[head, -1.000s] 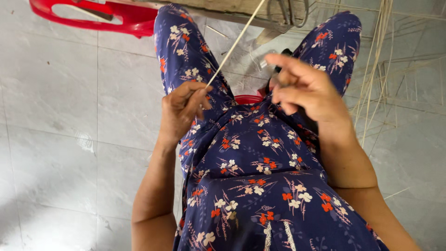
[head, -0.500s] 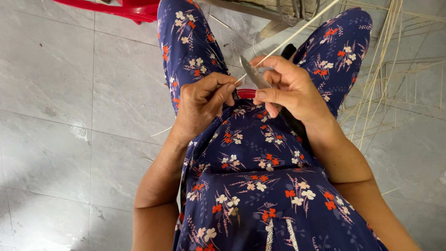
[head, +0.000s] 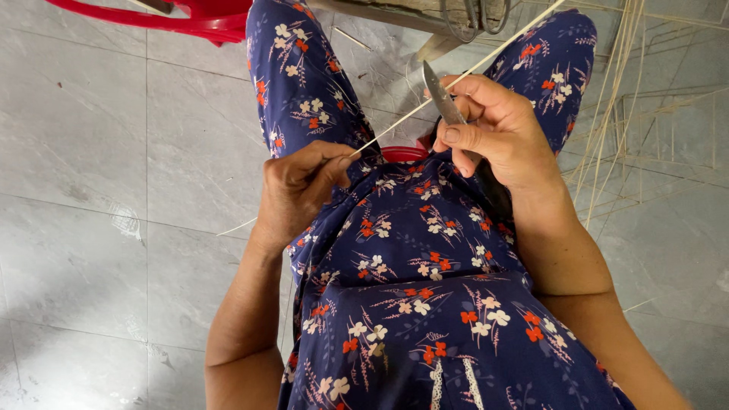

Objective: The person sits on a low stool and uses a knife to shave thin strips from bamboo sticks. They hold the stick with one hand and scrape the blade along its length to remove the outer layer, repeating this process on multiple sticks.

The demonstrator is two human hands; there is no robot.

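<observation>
I look down at my lap, covered by a dark blue flowered dress [head: 425, 250]. My left hand [head: 300, 186] pinches the near end of a long thin pale strip [head: 414, 112] that runs up and to the right past the top edge. My right hand [head: 497, 129] grips a small knife [head: 442, 97], its grey blade pointing up and resting against the strip. The two hands are a short way apart over my knees. A red stool edge [head: 404, 153] shows between my legs.
Grey tiled floor [head: 114, 152] lies to the left. A red plastic chair [head: 190, 17] stands at the top left. Several thin pale strips and a woven frame [head: 645, 129] lie on the floor at the right. A wooden piece with metal rings [head: 463, 19] is at the top.
My right hand now holds the knife blade against the strip, having come in closer to my left hand. The camera has shifted slightly.
</observation>
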